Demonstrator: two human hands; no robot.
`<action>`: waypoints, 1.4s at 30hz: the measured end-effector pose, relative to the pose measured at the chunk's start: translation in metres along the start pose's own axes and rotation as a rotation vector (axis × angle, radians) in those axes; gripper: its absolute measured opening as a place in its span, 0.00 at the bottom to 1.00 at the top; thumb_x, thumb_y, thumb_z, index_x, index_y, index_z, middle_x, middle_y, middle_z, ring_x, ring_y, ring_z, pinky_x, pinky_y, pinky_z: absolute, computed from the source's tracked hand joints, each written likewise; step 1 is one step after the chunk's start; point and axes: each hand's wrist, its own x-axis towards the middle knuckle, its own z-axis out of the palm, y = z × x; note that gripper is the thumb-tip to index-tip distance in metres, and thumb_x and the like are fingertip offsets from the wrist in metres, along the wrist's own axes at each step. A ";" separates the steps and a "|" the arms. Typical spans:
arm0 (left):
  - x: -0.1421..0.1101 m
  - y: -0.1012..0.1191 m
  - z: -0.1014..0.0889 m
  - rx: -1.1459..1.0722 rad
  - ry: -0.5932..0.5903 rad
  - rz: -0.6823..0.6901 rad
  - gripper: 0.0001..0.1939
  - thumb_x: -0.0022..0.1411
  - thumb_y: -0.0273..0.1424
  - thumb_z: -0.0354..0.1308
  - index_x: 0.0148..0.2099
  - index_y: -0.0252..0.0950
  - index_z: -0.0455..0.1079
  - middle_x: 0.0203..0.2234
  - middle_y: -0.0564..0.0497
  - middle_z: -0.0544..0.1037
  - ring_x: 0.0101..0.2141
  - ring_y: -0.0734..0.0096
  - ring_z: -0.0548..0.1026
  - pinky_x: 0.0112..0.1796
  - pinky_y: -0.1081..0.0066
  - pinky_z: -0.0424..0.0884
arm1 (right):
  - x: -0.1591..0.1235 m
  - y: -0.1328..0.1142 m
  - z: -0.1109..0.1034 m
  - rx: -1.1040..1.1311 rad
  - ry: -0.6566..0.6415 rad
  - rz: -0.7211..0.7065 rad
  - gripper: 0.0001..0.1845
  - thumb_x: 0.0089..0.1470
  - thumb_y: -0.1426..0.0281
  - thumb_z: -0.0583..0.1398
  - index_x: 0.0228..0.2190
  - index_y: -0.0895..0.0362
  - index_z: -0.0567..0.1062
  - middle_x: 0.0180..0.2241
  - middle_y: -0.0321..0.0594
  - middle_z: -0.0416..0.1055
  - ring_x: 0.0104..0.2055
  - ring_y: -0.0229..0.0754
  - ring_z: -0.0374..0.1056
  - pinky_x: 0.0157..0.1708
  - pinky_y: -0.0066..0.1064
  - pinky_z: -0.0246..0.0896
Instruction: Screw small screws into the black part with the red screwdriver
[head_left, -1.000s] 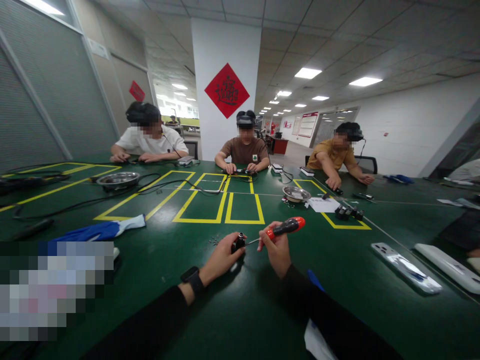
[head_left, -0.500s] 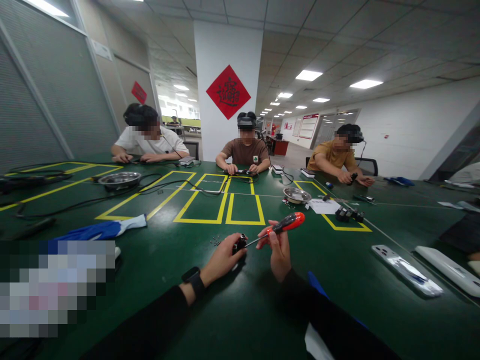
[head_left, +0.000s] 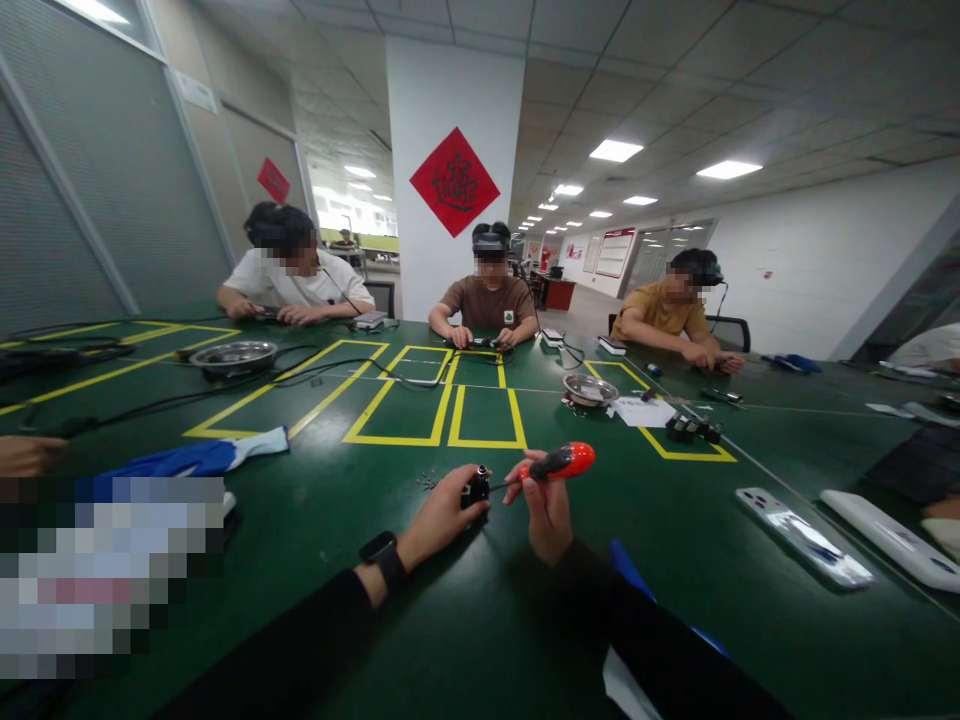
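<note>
My left hand is closed around a small black part with a shiny round top, held low over the green table. Its exact kind does not show. In my right hand is a screwdriver with a red and black handle, gripped by the fingers and tilted so the handle points right. The shaft runs left to the black part; where the tip meets it is hidden by size and angle. Several tiny screw-like pieces lie just beyond my left hand.
Blue-and-white gloves lie at left, where another person's hand reaches in. A phone and a white case lie at right. Metal bowls, paper and black parts sit farther back. Three people sit opposite.
The screwdriver has levelled out, its handle lower and slightly left, and my right hand is closer to the black part. Another person's hand has appeared at the left edge.
</note>
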 end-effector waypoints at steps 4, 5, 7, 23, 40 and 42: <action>0.000 0.001 0.000 -0.004 0.002 0.002 0.19 0.52 0.27 0.59 0.48 0.37 0.66 0.44 0.46 0.72 0.45 0.62 0.70 0.48 0.61 0.63 | -0.001 -0.001 0.001 -0.060 -0.031 -0.019 0.14 0.59 0.65 0.50 0.46 0.54 0.60 0.33 0.37 0.66 0.25 0.36 0.65 0.31 0.35 0.63; 0.000 0.001 0.000 -0.004 0.003 0.004 0.19 0.52 0.27 0.59 0.48 0.38 0.66 0.44 0.46 0.72 0.45 0.62 0.69 0.48 0.62 0.63 | -0.001 -0.001 0.001 -0.079 -0.038 -0.018 0.13 0.59 0.66 0.50 0.46 0.54 0.60 0.33 0.38 0.67 0.26 0.36 0.65 0.32 0.35 0.63; 0.000 0.002 -0.001 -0.004 0.005 0.008 0.18 0.52 0.27 0.59 0.48 0.38 0.66 0.44 0.46 0.73 0.45 0.63 0.70 0.48 0.62 0.64 | -0.001 -0.001 0.001 -0.103 -0.038 -0.014 0.13 0.59 0.65 0.50 0.45 0.54 0.61 0.32 0.38 0.67 0.27 0.37 0.65 0.33 0.36 0.63; -0.001 0.002 0.000 -0.015 0.005 -0.008 0.19 0.57 0.28 0.54 0.52 0.38 0.64 0.46 0.46 0.71 0.45 0.64 0.69 0.49 0.62 0.63 | -0.002 0.006 0.000 -0.024 0.004 -0.017 0.12 0.59 0.66 0.50 0.45 0.53 0.60 0.33 0.37 0.67 0.25 0.35 0.65 0.30 0.34 0.64; 0.001 0.003 -0.001 -0.039 -0.006 -0.019 0.15 0.57 0.29 0.55 0.48 0.37 0.66 0.41 0.48 0.73 0.41 0.65 0.70 0.45 0.65 0.65 | 0.003 -0.007 0.002 0.130 0.106 0.051 0.14 0.58 0.67 0.49 0.47 0.53 0.59 0.37 0.38 0.67 0.23 0.35 0.67 0.27 0.34 0.66; 0.001 0.002 -0.001 -0.039 -0.008 -0.022 0.15 0.57 0.30 0.55 0.48 0.37 0.66 0.41 0.48 0.73 0.41 0.66 0.70 0.45 0.65 0.65 | 0.004 -0.006 0.001 0.087 0.111 0.059 0.16 0.59 0.67 0.47 0.49 0.54 0.59 0.40 0.41 0.66 0.24 0.35 0.67 0.28 0.34 0.65</action>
